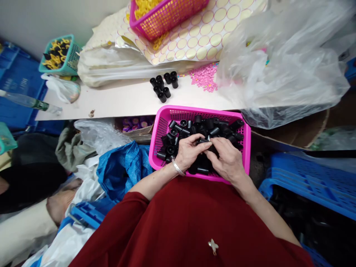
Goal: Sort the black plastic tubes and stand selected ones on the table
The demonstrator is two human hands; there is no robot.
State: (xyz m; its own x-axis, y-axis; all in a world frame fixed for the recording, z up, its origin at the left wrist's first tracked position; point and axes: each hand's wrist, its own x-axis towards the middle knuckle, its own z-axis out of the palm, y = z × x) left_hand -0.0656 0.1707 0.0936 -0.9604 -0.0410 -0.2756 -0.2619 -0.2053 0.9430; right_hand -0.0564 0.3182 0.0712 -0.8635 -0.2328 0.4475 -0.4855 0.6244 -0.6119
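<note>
Over a bright pink basket (154,148) full of short black plastic cylinders (174,132), both hands meet. Thumb and fingers of my left hand (187,151) pinch one black cylinder (204,141) lying on its side. My right hand (227,157) is closed at that cylinder's right end, its fingertips pressed together on something small that I cannot make out. A silver bangle (177,167) circles the left wrist. On the white table beyond the basket stand several more black cylinders (162,97) in a loose group.
Pink candy-like pieces (207,76) lie beside a big clear plastic bag (280,70). Behind stand a pink basket of yellow parts (169,20) and a teal basket (72,55). Blue crates (308,181) are at right; a bottle (30,102) lies left. Another person's arm (27,226) shows lower left.
</note>
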